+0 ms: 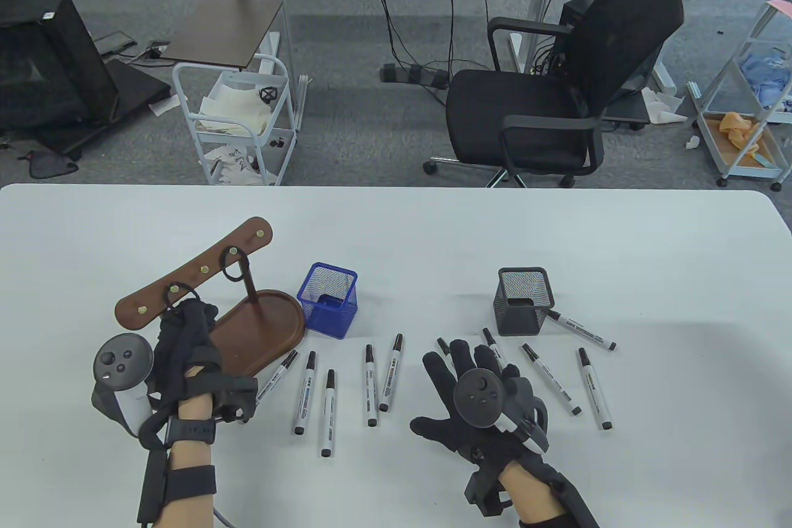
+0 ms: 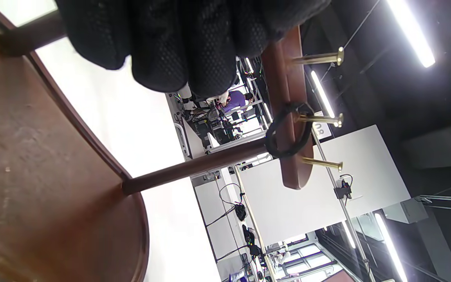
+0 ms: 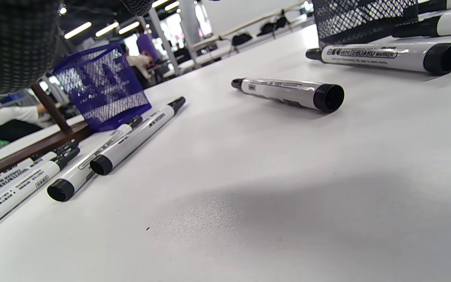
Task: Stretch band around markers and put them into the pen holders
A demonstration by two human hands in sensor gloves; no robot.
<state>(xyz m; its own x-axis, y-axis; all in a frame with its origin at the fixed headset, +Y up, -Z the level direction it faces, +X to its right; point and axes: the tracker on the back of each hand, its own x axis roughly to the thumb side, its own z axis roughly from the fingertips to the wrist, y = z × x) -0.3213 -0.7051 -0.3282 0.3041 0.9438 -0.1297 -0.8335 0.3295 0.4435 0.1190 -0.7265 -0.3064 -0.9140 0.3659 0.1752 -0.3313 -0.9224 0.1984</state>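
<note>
Nothing is bundled yet — markers [image 1: 377, 385] lie loose between my hands, both holders [image 1: 328, 300] empty. My left hand [image 1: 185, 330] reaches a band [image 1: 179, 296] on the rack [image 1: 198, 274], grip unclear; my right hand [image 1: 476, 398] rests spread flat.

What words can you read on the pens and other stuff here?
"WHITEBOARD MARKER" stands on the marker lying by the black pen holder.
"VA", cut off by the picture's edge, stands on the marker behind it.
The print on the other markers is too small or blurred to read.
A white tag behind the wooden rack shows digits, too unclear to read.
</note>
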